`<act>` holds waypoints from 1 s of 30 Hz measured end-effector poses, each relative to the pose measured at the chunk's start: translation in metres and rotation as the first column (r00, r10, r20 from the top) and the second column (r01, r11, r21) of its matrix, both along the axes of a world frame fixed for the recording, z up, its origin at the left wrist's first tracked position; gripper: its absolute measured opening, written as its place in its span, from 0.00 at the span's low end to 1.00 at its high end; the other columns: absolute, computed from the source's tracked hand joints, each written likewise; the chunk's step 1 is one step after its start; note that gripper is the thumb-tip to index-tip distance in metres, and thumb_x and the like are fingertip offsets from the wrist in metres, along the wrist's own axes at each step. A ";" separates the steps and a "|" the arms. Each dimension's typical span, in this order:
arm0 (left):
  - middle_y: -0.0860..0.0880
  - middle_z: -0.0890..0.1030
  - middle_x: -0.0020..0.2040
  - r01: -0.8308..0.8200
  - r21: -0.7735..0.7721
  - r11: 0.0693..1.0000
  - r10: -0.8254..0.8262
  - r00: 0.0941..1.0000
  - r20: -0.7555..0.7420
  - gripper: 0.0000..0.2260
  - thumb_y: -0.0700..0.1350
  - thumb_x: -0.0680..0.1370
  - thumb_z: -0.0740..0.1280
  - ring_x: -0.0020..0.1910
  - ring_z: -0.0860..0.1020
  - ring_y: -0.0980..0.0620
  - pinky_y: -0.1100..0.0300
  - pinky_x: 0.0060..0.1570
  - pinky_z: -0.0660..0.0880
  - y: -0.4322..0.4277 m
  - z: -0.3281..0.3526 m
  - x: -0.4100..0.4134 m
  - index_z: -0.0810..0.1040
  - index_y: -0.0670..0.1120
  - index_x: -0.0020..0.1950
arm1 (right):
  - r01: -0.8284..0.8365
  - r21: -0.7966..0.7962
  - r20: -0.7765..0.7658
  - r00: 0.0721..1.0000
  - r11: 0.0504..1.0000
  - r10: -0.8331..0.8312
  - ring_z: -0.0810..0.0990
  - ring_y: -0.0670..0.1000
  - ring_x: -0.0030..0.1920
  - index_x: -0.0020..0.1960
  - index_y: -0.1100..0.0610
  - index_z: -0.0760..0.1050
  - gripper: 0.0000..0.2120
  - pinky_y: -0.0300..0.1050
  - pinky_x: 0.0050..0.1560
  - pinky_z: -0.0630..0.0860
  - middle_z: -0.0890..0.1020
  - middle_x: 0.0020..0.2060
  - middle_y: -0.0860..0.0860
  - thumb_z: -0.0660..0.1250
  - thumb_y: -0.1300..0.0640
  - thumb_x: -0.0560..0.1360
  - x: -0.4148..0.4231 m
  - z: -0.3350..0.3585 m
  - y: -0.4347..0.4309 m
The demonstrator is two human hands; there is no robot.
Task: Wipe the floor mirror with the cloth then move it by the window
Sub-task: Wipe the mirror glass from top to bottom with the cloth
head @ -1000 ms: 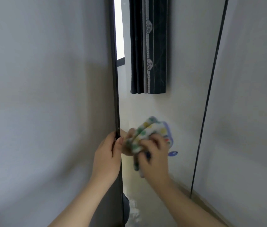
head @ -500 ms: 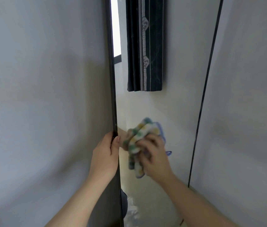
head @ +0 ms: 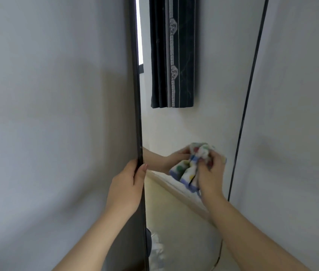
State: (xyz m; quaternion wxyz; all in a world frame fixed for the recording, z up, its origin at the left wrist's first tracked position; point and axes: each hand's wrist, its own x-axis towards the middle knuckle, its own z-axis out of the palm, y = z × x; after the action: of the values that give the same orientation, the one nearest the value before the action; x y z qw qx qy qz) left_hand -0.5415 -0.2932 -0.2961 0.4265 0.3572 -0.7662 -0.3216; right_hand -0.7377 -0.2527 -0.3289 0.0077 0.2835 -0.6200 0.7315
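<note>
Floor mirror (head: 184,124): top and foot cut off by the picture's upper and lower edges. Left hand (head: 127,188): fingertips hidden behind the mirror's dark left frame edge. Cloth (head: 191,165): bunched against the mirror glass, partly covered by the right hand (head: 210,173); its print is blurred. Both forearms run off below the mirror's lower part.

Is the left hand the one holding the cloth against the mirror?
No. The left hand grips the mirror's dark frame edge, while the right hand holds the bunched cloth on the glass.
</note>
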 end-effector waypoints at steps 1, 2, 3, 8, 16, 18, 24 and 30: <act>0.55 0.73 0.30 -0.009 -0.002 1.000 0.009 1.000 -0.003 0.06 0.50 0.79 0.56 0.33 0.74 0.57 0.64 0.31 0.66 0.002 -0.001 -0.001 0.69 0.54 0.43 | 0.062 -0.015 0.184 0.981 0.998 -0.058 0.77 0.55 0.54 0.53 0.53 0.72 0.07 0.52 0.59 0.74 0.77 0.51 0.52 0.61 0.61 0.76 -0.005 0.000 -0.004; 0.55 0.73 0.29 -0.018 -0.011 1.000 0.018 1.000 -0.005 0.06 0.50 0.79 0.55 0.32 0.73 0.57 0.63 0.30 0.65 0.005 -0.002 -0.002 0.69 0.54 0.44 | 0.104 0.003 0.322 0.941 0.995 -0.099 0.78 0.56 0.54 0.55 0.54 0.72 0.07 0.53 0.59 0.75 0.78 0.53 0.54 0.61 0.61 0.77 -0.006 0.002 -0.007; 0.55 0.73 0.29 -0.021 -0.025 0.999 0.021 1.000 -0.013 0.06 0.50 0.79 0.55 0.31 0.73 0.57 0.63 0.30 0.64 0.008 -0.003 -0.002 0.69 0.53 0.45 | 0.120 0.026 0.378 0.918 0.992 -0.121 0.78 0.56 0.54 0.58 0.56 0.72 0.10 0.53 0.59 0.75 0.77 0.56 0.56 0.61 0.60 0.78 -0.005 0.005 -0.009; 0.56 0.74 0.30 -0.038 -0.073 0.997 0.032 0.997 -0.075 0.05 0.48 0.79 0.55 0.31 0.73 0.59 0.65 0.29 0.65 0.016 -0.007 -0.007 0.69 0.53 0.46 | -0.052 0.068 -0.281 0.957 0.996 0.069 0.71 0.41 0.57 0.64 0.54 0.72 0.15 0.33 0.63 0.67 0.68 0.59 0.46 0.63 0.59 0.77 0.024 0.030 0.002; 0.54 0.69 0.24 0.000 -0.098 0.995 -0.003 0.999 -0.033 0.09 0.49 0.79 0.55 0.28 0.72 0.61 0.68 0.26 0.65 0.008 -0.010 -0.003 0.66 0.58 0.39 | -0.052 0.250 0.728 0.669 0.967 -0.152 0.69 0.53 0.35 0.55 0.62 0.70 0.07 0.40 0.39 0.71 0.71 0.39 0.56 0.55 0.65 0.80 -0.037 0.007 0.016; 0.54 0.70 0.25 -0.013 -0.083 0.996 0.010 0.999 -0.042 0.06 0.49 0.79 0.55 0.28 0.72 0.61 0.68 0.27 0.65 0.006 -0.011 -0.002 0.69 0.56 0.43 | 0.052 0.089 0.542 0.836 0.995 -0.092 0.73 0.52 0.38 0.61 0.60 0.72 0.12 0.39 0.44 0.71 0.76 0.45 0.56 0.58 0.64 0.79 -0.041 0.042 0.004; 0.51 0.72 0.26 0.000 -0.073 0.997 -0.004 0.999 -0.044 0.09 0.50 0.79 0.55 0.28 0.73 0.51 0.57 0.31 0.69 0.000 -0.009 -0.004 0.68 0.54 0.39 | 0.109 0.290 0.129 0.980 0.951 -0.152 0.75 0.57 0.58 0.72 0.48 0.61 0.21 0.55 0.60 0.73 0.73 0.63 0.53 0.57 0.53 0.80 -0.071 0.002 -0.003; 0.49 0.72 0.28 0.020 -0.048 0.999 -0.022 0.999 -0.036 0.11 0.51 0.79 0.55 0.27 0.70 0.53 0.58 0.31 0.67 -0.006 -0.010 -0.002 0.68 0.48 0.39 | -0.126 0.148 0.683 0.731 0.981 -0.010 0.73 0.55 0.34 0.49 0.56 0.72 0.13 0.52 0.48 0.75 0.77 0.41 0.56 0.59 0.46 0.78 -0.096 0.013 0.005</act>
State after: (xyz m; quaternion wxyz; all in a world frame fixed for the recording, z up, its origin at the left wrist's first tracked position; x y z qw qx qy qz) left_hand -0.5440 -0.2993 -0.3061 0.4453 0.3330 -0.7694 -0.3144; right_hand -0.8333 -0.2474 -0.3163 -0.2688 0.0151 -0.6355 0.7236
